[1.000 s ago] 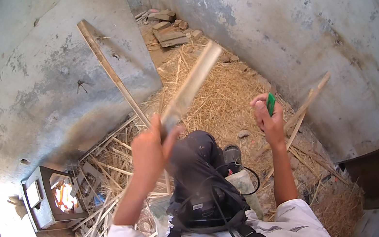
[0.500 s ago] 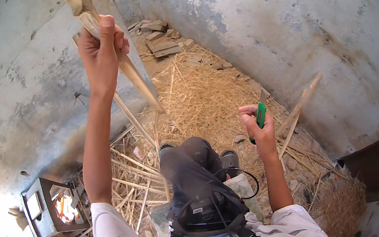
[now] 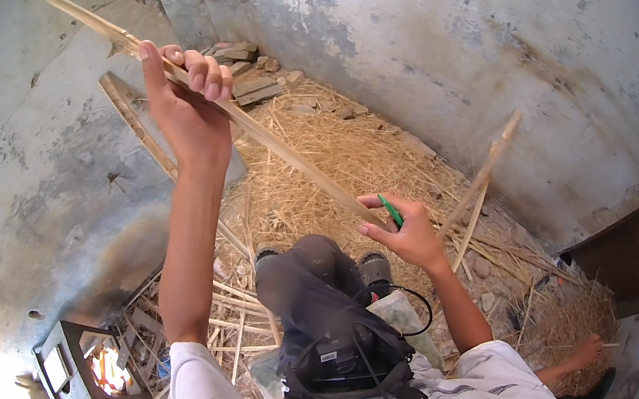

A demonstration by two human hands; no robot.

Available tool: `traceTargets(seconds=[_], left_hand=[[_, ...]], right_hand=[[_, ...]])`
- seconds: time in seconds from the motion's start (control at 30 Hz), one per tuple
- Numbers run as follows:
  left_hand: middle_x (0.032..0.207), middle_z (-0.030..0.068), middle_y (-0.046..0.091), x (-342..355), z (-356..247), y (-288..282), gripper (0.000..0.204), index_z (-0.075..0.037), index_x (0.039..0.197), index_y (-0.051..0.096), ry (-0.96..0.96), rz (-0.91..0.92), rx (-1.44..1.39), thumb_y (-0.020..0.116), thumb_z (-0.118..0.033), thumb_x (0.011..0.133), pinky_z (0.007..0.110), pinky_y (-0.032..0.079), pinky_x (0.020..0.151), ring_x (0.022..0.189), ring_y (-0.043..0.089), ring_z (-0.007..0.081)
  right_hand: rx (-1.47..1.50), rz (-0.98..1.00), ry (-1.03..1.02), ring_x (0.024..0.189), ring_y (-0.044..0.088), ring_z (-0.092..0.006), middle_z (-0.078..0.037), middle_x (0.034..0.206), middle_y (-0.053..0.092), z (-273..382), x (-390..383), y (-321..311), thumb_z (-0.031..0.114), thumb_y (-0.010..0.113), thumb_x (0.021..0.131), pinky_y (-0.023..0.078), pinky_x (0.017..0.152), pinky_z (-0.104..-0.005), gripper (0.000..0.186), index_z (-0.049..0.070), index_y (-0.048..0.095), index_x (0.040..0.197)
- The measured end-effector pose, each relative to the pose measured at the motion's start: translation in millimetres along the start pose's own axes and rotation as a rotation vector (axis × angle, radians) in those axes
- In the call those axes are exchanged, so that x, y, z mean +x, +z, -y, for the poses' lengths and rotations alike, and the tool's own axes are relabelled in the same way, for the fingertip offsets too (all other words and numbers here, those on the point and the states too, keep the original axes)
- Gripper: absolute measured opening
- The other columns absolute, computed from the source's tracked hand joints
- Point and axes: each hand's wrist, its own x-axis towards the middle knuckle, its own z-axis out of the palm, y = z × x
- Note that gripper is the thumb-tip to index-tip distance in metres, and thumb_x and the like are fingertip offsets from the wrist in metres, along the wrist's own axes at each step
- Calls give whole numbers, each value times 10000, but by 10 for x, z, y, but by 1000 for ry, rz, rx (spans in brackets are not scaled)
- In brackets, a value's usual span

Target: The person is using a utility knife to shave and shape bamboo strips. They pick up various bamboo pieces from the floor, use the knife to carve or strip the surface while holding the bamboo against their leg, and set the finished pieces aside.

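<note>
My left hand (image 3: 185, 104) grips a long pale wooden strip (image 3: 288, 153) at its upper part, holding it diagonally over my legs. My right hand (image 3: 401, 235) holds a green-handled cutter (image 3: 390, 210) at the lower end of the strip, with thumb and forefinger around that end; the blade cannot be made out. Another long slat (image 3: 134, 120) leans by the left wall, behind my left arm.
Straw (image 3: 308, 180) and loose sticks cover the floor between stained walls (image 3: 435, 33), with broken blocks (image 3: 253, 85) in the corner. A metal-framed box (image 3: 81, 375) with fire-like orange inside stands left. Sticks (image 3: 488, 166) lean right. Another person's bare hand or foot (image 3: 582, 354) shows lower right.
The strip has swung into a longer diagonal toward my right hand. My right hand has moved left with the cutter to the strip's lower end. Another person's bare limb has appeared at lower right.
</note>
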Motion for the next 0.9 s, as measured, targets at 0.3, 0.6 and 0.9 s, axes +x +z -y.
traceTargets(seconds=[0.3,0.6,0.9], left_hand=[[1340,222,620,-168,520,232,810,-14,1427,473,-176,429,557,300,-713,1058,473,495,1090,1213,635,313],[1283,139,670,-1027,937,-749,512,-78,1348,620,-853,1229,935,598,-496,1054,427,519,1021,1204,640,264],[1128,145,722,-1634,1384,-1572,436,-50,1234,677,-945,1146,1002,605,-443,1059,403,522,947,1075,680,284]], right_hand=[[-49,-401,208,591,599,-101,-19,729,699,-499,-422,-385,227,755,961,460,546,-299,250,18,774,1098],[-258,-951,323,912,699,-235,-143,1031,760,-1696,-1681,-1838,336,679,1023,546,842,-388,405,-17,697,1220],[-670,-1135,721,1134,671,-362,-212,1273,692,-3095,-2746,-2389,365,642,1046,495,979,-439,553,-55,593,1402]])
